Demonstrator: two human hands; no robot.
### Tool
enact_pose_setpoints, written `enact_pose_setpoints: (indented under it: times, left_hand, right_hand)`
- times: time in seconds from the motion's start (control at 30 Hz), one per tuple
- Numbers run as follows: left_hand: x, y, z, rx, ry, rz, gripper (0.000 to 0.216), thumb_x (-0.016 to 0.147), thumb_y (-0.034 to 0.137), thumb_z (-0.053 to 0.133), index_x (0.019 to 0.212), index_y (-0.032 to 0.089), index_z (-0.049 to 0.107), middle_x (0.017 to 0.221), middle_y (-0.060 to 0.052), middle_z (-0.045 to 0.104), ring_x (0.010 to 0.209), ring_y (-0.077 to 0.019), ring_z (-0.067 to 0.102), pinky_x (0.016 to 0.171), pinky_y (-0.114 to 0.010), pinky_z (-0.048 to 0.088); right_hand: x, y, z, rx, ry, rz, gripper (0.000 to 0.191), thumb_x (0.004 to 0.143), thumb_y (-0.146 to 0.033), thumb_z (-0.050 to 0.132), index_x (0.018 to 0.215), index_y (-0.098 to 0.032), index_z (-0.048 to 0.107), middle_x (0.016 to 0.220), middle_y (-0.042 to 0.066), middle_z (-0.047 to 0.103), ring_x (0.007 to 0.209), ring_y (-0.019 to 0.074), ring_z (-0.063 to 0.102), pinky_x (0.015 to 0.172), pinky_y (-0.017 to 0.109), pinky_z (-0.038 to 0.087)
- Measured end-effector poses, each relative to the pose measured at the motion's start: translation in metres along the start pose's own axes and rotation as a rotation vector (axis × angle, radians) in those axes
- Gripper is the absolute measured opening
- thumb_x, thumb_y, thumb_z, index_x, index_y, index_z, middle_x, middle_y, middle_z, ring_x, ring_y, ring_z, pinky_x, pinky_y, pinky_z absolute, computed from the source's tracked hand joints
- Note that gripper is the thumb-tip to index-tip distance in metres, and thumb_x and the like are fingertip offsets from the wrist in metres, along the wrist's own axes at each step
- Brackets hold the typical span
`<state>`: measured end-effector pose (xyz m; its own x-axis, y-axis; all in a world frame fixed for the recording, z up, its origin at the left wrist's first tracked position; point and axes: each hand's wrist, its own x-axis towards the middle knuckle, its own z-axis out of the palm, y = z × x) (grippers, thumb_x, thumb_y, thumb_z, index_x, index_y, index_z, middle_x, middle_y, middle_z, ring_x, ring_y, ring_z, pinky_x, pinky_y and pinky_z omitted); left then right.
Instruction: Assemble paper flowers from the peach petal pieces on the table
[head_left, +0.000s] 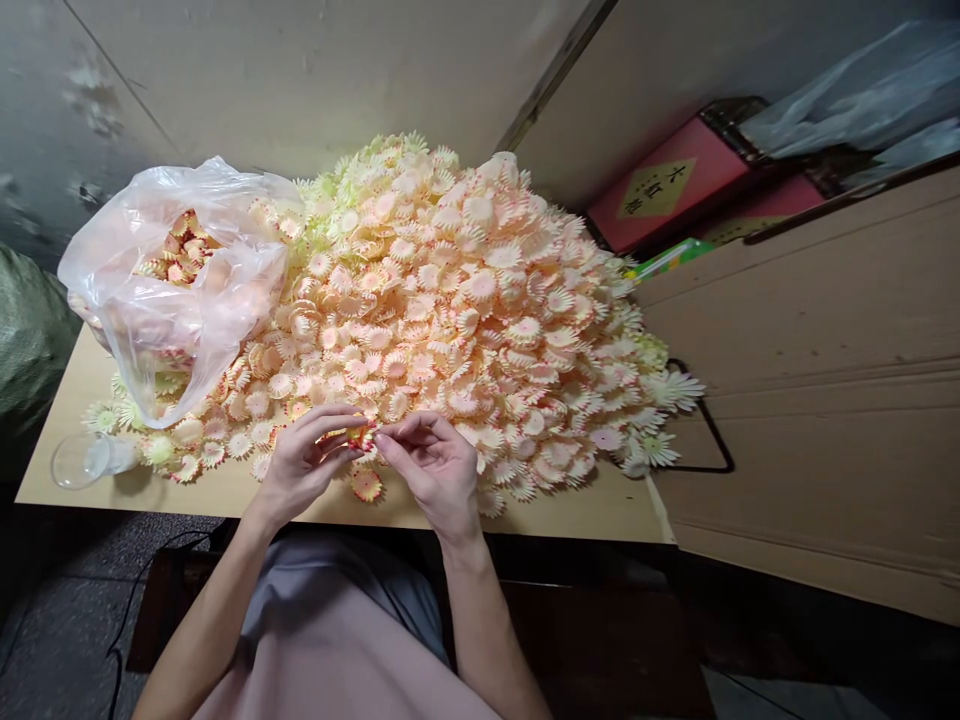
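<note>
Just over the table's front edge, my left hand [304, 460] and my right hand [435, 470] meet at a small red-and-yellow artificial flower piece [362, 436]. The fingers of both are closed on it, thumb against fingertips; my fingers partly cover the piece. Below it, a yellow petal disc with a red fringe [367, 485] lies on the tabletop. Behind my hands rises a large heap of pale pink and cream artificial flower petals [465, 300]. To the left, a translucent plastic bag [225, 320] holds more flower pieces with dark red edges [184, 250].
A clear plastic cup [71, 462] lies on its side near the left edge of the wooden table [247, 498]. Tall cardboard [817, 400] borders the right side, with red boxes [667, 185] behind it. A wall stands behind the heap; a green sack [30, 340] is far left.
</note>
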<state>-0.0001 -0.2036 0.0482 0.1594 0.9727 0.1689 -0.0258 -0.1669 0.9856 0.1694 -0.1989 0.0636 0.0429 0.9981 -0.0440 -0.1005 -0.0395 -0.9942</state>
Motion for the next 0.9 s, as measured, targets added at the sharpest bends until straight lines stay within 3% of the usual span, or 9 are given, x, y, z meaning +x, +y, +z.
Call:
enact_pose_setpoints:
  times: [0.07, 0.23, 0.37, 0.43, 0.53, 0.67, 0.8, 0.9]
  left_hand:
    - [0.000, 0.001, 0.001, -0.012, 0.051, -0.023, 0.022, 0.084, 0.023, 0.071, 0.105, 0.020, 0.074, 0.114, -0.013, 0.066, 0.108, -0.0213, 0.065, 0.083, -0.027, 0.060]
    - [0.003, 0.001, 0.004, -0.021, 0.349, -0.066, 0.020, 0.080, 0.026, 0.075, 0.099, 0.019, 0.072, 0.106, -0.008, 0.069, 0.101, -0.0180, 0.067, 0.083, -0.024, 0.057]
    - [0.003, -0.003, 0.007, -0.068, 0.423, -0.176, 0.025, 0.080, 0.031, 0.074, 0.102, 0.018, 0.070, 0.104, -0.007, 0.070, 0.081, -0.0119, 0.067, 0.075, -0.022, 0.057]
    - [0.003, -0.005, 0.007, -0.126, 0.428, -0.223, 0.031, 0.080, 0.033, 0.075, 0.106, 0.019, 0.068, 0.111, -0.007, 0.068, 0.079, -0.0111, 0.066, 0.072, -0.021, 0.057]
    - [0.002, -0.006, 0.005, -0.137, 0.352, -0.236, 0.029, 0.079, 0.033, 0.075, 0.104, 0.021, 0.067, 0.119, -0.008, 0.065, 0.094, -0.0159, 0.067, 0.077, -0.024, 0.058]
    - [0.001, -0.003, 0.001, -0.029, 0.192, -0.202, 0.016, 0.083, 0.033, 0.070, 0.088, 0.018, 0.073, 0.106, -0.012, 0.070, 0.114, -0.0261, 0.063, 0.080, -0.028, 0.057]
    - [0.001, 0.000, 0.006, -0.005, 0.198, -0.202, 0.019, 0.077, 0.034, 0.076, 0.085, 0.018, 0.074, 0.104, -0.011, 0.069, 0.102, -0.0243, 0.067, 0.070, -0.026, 0.058]
    - [0.002, -0.002, 0.009, -0.056, 0.302, -0.280, 0.022, 0.074, 0.038, 0.078, 0.078, 0.016, 0.073, 0.092, -0.008, 0.070, 0.084, -0.0186, 0.068, 0.063, -0.023, 0.057]
  right_hand:
    - [0.001, 0.002, -0.001, 0.005, 0.015, 0.005, 0.026, 0.074, -0.035, 0.079, 0.079, -0.022, 0.056, 0.080, 0.003, 0.072, 0.076, 0.0169, 0.070, 0.071, 0.029, 0.059]
    - [-0.003, 0.005, 0.000, 0.086, -0.015, 0.014, 0.028, 0.074, -0.033, 0.078, 0.079, -0.023, 0.052, 0.081, 0.002, 0.069, 0.077, 0.0152, 0.067, 0.071, 0.028, 0.059]
    - [-0.008, 0.007, 0.005, 0.099, -0.032, -0.015, 0.028, 0.076, -0.034, 0.076, 0.078, -0.023, 0.049, 0.081, 0.002, 0.068, 0.076, 0.0154, 0.066, 0.071, 0.029, 0.058]
    - [-0.008, 0.009, 0.006, 0.095, -0.023, -0.025, 0.028, 0.077, -0.033, 0.075, 0.078, -0.023, 0.049, 0.082, 0.002, 0.068, 0.077, 0.0154, 0.065, 0.071, 0.030, 0.057]
    - [-0.005, 0.011, 0.005, 0.077, 0.010, -0.029, 0.026, 0.078, -0.032, 0.074, 0.078, -0.023, 0.049, 0.081, 0.002, 0.067, 0.077, 0.0150, 0.065, 0.071, 0.029, 0.057]
    - [-0.002, 0.011, 0.005, 0.076, 0.009, -0.018, 0.027, 0.077, -0.032, 0.075, 0.079, -0.023, 0.050, 0.082, 0.002, 0.068, 0.077, 0.0147, 0.065, 0.071, 0.029, 0.058]
    - [-0.004, 0.010, 0.008, 0.067, -0.019, -0.010, 0.027, 0.078, -0.035, 0.074, 0.079, -0.023, 0.050, 0.081, 0.002, 0.067, 0.081, 0.0164, 0.067, 0.074, 0.031, 0.058]
    - [-0.005, 0.013, 0.007, 0.091, -0.040, -0.014, 0.027, 0.080, -0.034, 0.072, 0.080, -0.024, 0.047, 0.082, 0.002, 0.067, 0.079, 0.0158, 0.066, 0.074, 0.030, 0.058]
